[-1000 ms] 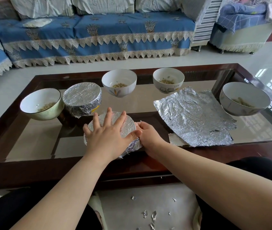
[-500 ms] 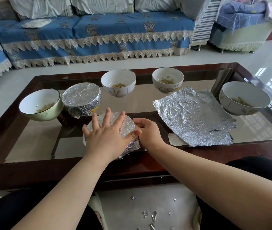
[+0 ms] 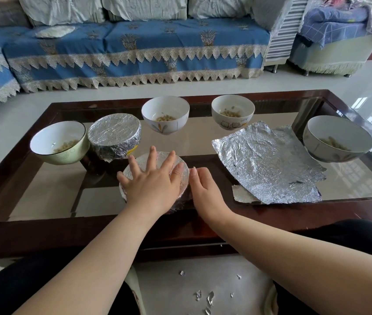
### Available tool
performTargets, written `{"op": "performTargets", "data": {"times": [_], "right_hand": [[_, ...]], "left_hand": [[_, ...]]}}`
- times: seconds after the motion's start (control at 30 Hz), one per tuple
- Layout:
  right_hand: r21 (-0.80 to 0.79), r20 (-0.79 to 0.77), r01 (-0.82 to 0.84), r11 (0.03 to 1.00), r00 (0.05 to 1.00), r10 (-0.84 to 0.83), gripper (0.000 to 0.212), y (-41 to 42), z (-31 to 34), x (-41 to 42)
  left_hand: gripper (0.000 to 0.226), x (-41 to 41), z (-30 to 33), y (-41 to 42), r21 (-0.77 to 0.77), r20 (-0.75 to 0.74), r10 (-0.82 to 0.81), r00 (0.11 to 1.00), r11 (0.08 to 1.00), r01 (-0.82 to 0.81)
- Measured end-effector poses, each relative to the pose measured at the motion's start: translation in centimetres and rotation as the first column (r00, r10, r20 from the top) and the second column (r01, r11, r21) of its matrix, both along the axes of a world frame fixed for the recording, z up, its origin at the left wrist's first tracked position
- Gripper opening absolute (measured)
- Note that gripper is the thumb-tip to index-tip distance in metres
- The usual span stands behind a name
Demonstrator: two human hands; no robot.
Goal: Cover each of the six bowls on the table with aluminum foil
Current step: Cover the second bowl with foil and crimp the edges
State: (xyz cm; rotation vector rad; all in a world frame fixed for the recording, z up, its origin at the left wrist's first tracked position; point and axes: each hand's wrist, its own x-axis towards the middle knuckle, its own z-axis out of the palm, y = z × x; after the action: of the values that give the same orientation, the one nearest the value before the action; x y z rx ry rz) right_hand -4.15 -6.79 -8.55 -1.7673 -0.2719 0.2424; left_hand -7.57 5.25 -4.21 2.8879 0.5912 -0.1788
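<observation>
The desk is a low, dark-framed glass top set right before the seated person, so all six bowls lie within arm's reach. The loose foil sheet lies flat on the right side, with a smaller scrap poking out beneath its near edge, probably kept there as stock for the next bowls. Four bowls stand uncovered, each with some food at the bottom: the green bowl at far left, two white bowls at the back, and the grey bowl at far right. The finished wrapped bowl sits just beside the green one.

The bowl in hand stands at the near middle of the desk, its foil already across the top. The left hand lies flat on it with fingers spread, a wide grip that seems meant to pin the sheet and steady the bowl. The right hand cups the bowl's right flank, fingers loosely bent against the foil's edge, apparently to crimp it down under the rim. Small foil scraps lie on the floor below.
</observation>
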Motion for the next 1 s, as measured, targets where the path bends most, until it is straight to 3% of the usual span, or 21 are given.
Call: {"op": "performTargets", "data": {"times": [0.1, 0.27, 0.47, 0.57, 0.7, 1.0], "right_hand": [[0.015, 0.038, 0.000, 1.000, 0.999, -0.001, 0.024, 0.4, -0.2, -0.5], [-0.016, 0.085, 0.022, 1.000, 0.996, -0.020, 0.023, 0.5, -0.7, -0.3], [0.072, 0.090, 0.036, 0.997, 0.995, -0.042, 0.025, 0.5, -0.5, -0.5], [0.131, 0.048, 0.061, 0.990, 0.997, -0.067, 0.021, 0.5, -1.0, -1.0], [0.093, 0.002, 0.134, 0.987, 0.991, -0.135, 0.012, 0.7, -1.6, -1.0], [0.068, -0.106, 0.243, 0.968, 0.966, -0.235, 0.028, 1.4, -1.0, -1.2]], "left_hand": [[0.063, 0.0, 0.6, 0.8, -0.001, -0.073, -0.050, 0.996, 0.999, 0.050], [0.087, -0.9, 1.2, 2.2, 0.134, -0.115, -0.139, 0.984, 0.979, 0.154], [0.119, -1.3, -0.8, 2.0, 0.138, -0.009, -0.183, 0.983, 0.974, 0.182], [0.122, -1.5, -1.1, 2.0, 0.136, 0.033, -0.184, 0.982, 0.975, 0.178], [0.122, -1.5, -1.2, 1.9, 0.136, 0.067, -0.175, 0.982, 0.977, 0.164], [0.117, -1.4, -1.1, 1.9, 0.154, 0.074, -0.168, 0.983, 0.976, 0.155]]}}
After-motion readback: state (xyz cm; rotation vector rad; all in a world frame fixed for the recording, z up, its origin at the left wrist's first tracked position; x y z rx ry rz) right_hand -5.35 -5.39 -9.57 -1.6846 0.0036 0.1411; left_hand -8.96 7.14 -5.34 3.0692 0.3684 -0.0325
